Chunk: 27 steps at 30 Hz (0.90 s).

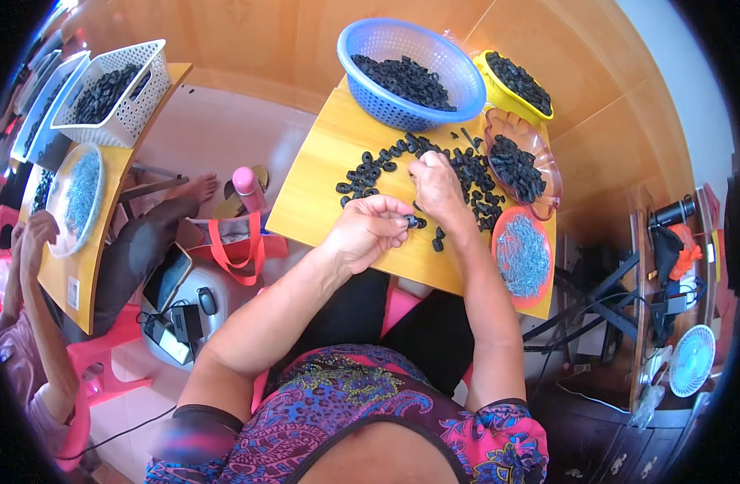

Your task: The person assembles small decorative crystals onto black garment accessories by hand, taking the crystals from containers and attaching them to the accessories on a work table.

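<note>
My left hand (372, 232) is over the near part of the yellow wooden table (309, 206), thumb and fingers pinched on a small black plastic part (419, 222). Farther in, my right hand (438, 187) has its fingers closed, knuckles up, beside the loose black parts. Whatever its fingertips hold is hidden. Black parts lie in a curved row (368, 171) left of the right hand and in a loose heap (479, 181) to its right. A couple of single parts (438, 239) rest near the table's front edge.
A blue basket (358, 90), a yellow basket (491, 89) and a brownish scalloped bowl (554, 173) hold black parts. An orange dish (499, 282) holds small silvery pieces. At left, another person's hands (35, 234) are by a second table (83, 282). A pink bottle (245, 181) stands between.
</note>
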Motion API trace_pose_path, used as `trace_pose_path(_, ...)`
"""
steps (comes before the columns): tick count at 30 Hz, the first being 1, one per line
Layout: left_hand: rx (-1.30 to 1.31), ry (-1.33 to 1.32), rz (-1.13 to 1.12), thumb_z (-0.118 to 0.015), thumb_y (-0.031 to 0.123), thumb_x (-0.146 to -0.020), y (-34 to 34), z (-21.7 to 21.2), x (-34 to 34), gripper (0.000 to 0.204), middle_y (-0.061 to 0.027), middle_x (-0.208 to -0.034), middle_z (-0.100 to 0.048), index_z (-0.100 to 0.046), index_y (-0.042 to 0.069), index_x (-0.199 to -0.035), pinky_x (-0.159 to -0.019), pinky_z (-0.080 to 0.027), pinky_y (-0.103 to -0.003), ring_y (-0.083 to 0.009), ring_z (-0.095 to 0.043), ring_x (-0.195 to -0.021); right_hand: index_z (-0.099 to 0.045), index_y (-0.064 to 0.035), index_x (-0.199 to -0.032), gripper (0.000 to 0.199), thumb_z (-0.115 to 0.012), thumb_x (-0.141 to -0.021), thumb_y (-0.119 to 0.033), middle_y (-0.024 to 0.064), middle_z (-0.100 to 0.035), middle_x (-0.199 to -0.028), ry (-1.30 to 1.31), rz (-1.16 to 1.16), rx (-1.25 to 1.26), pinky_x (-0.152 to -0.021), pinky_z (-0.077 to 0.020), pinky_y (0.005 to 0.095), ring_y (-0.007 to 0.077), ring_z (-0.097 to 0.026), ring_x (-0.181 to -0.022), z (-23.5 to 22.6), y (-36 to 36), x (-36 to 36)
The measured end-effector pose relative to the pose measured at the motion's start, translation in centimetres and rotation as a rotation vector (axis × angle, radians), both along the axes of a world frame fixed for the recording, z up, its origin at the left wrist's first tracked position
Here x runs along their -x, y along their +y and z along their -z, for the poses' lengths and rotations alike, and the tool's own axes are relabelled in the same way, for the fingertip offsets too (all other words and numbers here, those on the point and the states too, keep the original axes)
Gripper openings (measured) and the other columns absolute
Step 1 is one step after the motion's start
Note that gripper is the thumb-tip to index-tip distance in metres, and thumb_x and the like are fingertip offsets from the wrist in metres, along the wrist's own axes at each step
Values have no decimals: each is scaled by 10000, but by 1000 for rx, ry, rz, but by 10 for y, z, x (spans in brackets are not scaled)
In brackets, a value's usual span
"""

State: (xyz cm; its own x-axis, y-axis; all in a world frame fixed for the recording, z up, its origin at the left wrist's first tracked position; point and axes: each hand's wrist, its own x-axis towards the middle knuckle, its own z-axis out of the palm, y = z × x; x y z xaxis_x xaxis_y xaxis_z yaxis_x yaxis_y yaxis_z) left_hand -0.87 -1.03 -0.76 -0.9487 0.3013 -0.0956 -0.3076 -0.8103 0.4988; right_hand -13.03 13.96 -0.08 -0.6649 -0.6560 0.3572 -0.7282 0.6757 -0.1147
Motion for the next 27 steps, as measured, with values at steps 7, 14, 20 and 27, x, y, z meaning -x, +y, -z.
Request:
trace_pose_path(7, -136, -39, 51, -526, -48, -858, -5, -1, 0, 134, -102, -848, -626, -594, 37, -936, -676, -512, -326, -200, -613, -724, -484, -4, -897, 124, -561, -799, -2, 154, -534, -815, -225, 17, 372, -695, -453, 391, 341, -553, -776, -17, 7, -41)
trace_pose_path(14, -134, -20, 39, -521, -62, -861, 2, -3, 0, 142, -86, -852, -621, -590, 17, -957, -638, -516, -300, -192, -619, -719, -611, 19, -968, 111, -585, -866, -17, 31, -603, -796, -943, -2, 1043, -589, -461, 204, 82, -575, -672, -40, 35, -109)
trace_pose_path(20, 18, 10, 45, -553, -70, -844, 5, -7, -5, 113, -98, -816, -622, -585, -22, -940, -612, -522, -266, -176, -613, -660, -583, 13, -866, 35, -585, -836, 33, 25, -592, -783, -949, 37, 1036, -578, -463, 193, 70, -577, -669, -58, 24, -121)
trace_pose_path(27, 111, 55, 19, -571, -70, -837, 6, -12, -8, 88, -88, -802, -619, -597, -22, -906, -595, -514, -243, -151, -602, -641, -568, 8, -815, 45, -592, -814, 46, 12, -579, -714, -949, 75, 874, -545, -449, 189, 53, -566, -632, -62, 23, -118)
